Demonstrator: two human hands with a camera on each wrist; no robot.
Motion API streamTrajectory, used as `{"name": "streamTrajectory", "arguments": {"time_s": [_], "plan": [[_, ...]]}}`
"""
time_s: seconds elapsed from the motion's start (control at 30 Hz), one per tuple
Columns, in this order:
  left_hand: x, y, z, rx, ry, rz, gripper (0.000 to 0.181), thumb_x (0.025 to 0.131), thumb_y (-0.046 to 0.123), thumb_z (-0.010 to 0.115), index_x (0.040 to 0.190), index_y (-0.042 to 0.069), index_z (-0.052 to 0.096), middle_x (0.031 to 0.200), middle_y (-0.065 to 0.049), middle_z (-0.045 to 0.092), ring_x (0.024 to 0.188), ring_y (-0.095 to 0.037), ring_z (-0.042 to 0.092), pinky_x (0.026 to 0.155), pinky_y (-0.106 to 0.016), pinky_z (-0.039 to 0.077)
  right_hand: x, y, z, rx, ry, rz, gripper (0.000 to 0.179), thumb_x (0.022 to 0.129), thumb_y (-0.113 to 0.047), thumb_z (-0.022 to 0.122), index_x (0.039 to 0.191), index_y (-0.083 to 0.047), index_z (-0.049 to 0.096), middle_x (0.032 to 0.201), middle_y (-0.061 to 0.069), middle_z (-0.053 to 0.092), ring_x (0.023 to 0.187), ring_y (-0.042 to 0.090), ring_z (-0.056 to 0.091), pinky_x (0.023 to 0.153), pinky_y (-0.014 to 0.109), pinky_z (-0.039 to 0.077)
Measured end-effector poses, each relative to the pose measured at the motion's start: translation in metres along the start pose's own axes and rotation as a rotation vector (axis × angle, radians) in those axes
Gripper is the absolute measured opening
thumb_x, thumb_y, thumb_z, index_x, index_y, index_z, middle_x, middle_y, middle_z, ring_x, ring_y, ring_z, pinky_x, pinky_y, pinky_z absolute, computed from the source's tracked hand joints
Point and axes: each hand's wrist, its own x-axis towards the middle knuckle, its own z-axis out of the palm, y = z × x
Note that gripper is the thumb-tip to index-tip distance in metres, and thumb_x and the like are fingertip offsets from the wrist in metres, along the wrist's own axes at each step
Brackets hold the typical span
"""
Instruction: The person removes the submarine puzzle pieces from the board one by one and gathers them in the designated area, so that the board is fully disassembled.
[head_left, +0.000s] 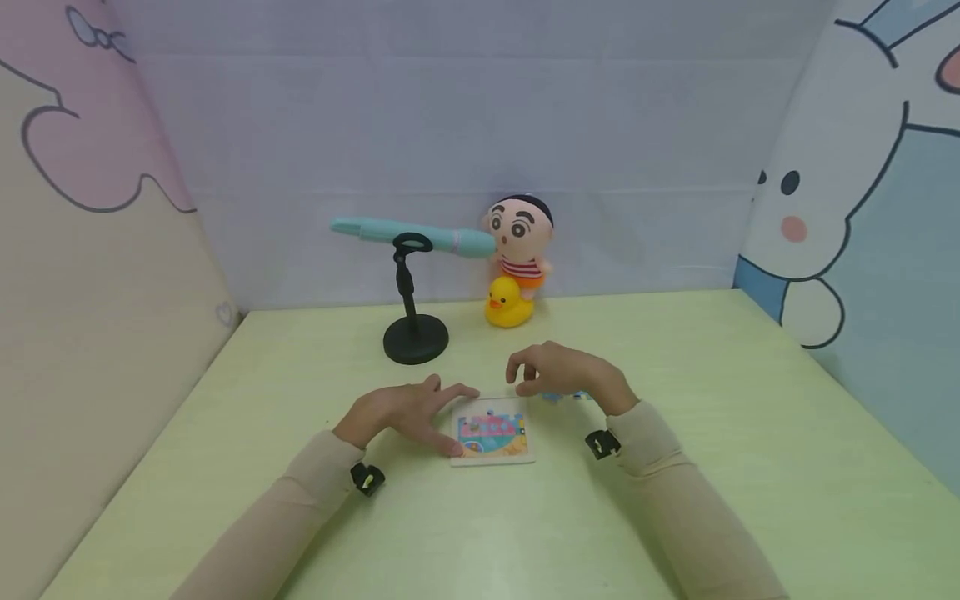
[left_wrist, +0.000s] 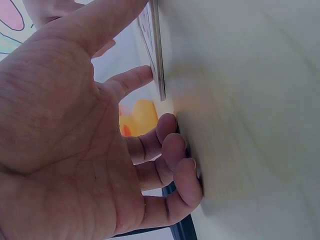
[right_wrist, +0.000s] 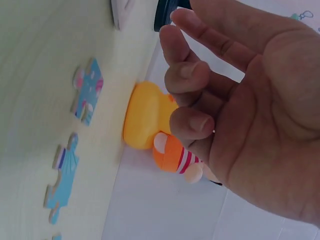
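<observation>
A small framed jigsaw puzzle [head_left: 491, 429] lies on the table, its lower part filled with a colourful picture and its upper strip bare. My left hand [head_left: 411, 410] rests at its left side, thumb and index finger touching the frame's edge; in the left wrist view the other fingers curl loosely against the tabletop. Above the table, just beyond the frame's upper right corner, hovers my right hand [head_left: 558, 369], fingers loosely bent with nothing between them. Loose blue puzzle pieces, one with pink spots [right_wrist: 89, 92] and another with pale lines [right_wrist: 64, 177], lie below it.
A black stand [head_left: 416, 337] holds a turquoise microphone-like object [head_left: 420, 236] at the back. Right of it are a yellow rubber duck [head_left: 508, 304] and a doll in a striped shirt [head_left: 522, 233]. Printed cloth walls [head_left: 480, 125] border the table [head_left: 480, 533].
</observation>
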Motion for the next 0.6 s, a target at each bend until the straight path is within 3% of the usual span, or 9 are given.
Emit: {"name": "streamTrajectory", "arguments": {"time_s": [0.33,0.6], "plan": [[0.001,0.002,0.0,0.025,-0.013,-0.026,0.086,0.083,0.065,0.07,0.154,0.039,0.029,0.114,-0.011,0.043,0.091,-0.026,0.056,0.081,-0.042,0.048,0.016,-0.031,0.024,-0.036,-0.089,-0.057,0.019,0.097,-0.017,0.067,0.116,-0.014,0.064,0.087,-0.002,0.063,0.075,0.013,0.057,0.071,0.029,0.048],[0.0,0.001,-0.001,0.052,-0.009,-0.009,0.086,0.083,0.067,0.068,0.153,0.036,0.029,0.114,-0.011,0.044,0.094,-0.025,0.056,0.084,-0.043,0.048,0.017,-0.042,0.031,-0.044,-0.095,-0.073,0.021,0.098,-0.017,0.066,0.118,-0.013,0.063,0.088,-0.002,0.064,0.073,0.011,0.057,0.072,0.028,0.048]]}}
